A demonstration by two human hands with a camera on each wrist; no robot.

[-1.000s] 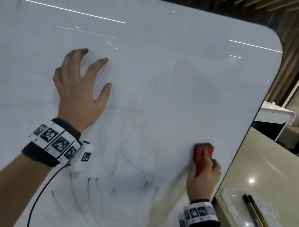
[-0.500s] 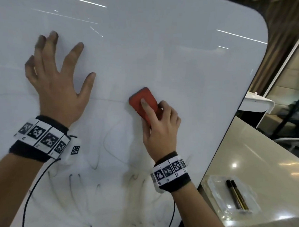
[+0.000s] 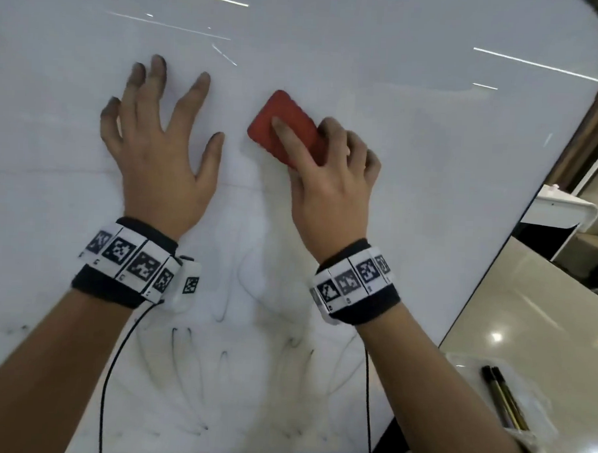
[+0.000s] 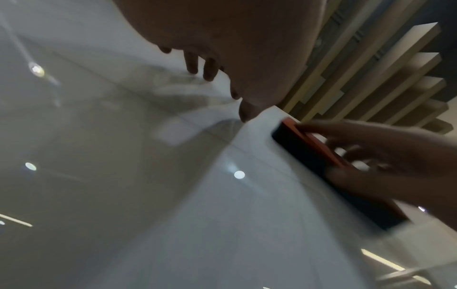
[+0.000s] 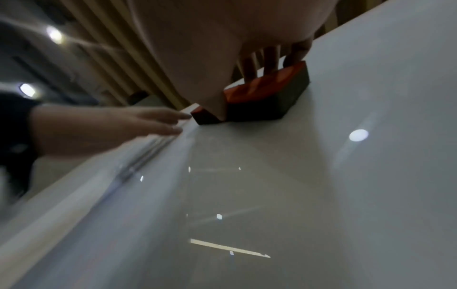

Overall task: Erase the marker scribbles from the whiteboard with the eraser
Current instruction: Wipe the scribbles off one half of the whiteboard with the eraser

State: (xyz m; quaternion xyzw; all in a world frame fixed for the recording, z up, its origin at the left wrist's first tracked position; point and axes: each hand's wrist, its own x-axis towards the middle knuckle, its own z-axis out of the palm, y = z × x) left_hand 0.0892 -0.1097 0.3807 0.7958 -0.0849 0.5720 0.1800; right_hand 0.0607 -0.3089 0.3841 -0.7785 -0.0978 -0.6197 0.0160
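A large whiteboard (image 3: 398, 128) fills the head view, tilted toward me. Faint black marker scribbles (image 3: 195, 369) and smears cover its lower middle, below my wrists. My right hand (image 3: 327, 179) grips a red eraser (image 3: 285, 126) with a black felt base and presses it flat on the board's upper middle; the eraser (image 5: 267, 93) also shows in the right wrist view, and in the left wrist view as a dark block (image 4: 311, 150). My left hand (image 3: 157, 144) lies with spread fingers flat on the board just left of the eraser, its fingertips smudged dark.
Right of the board runs a beige counter (image 3: 534, 305). A clear plastic tray (image 3: 462, 367) on it holds two dark markers (image 3: 499, 396), near my right forearm. A white piece of furniture (image 3: 562, 210) stands behind the board's right edge. Thin cables hang from both wristbands.
My right hand has swept the eraser from the board's lower right up and left to the upper middle, close beside my left hand. The left hand has stayed pressed on the board.
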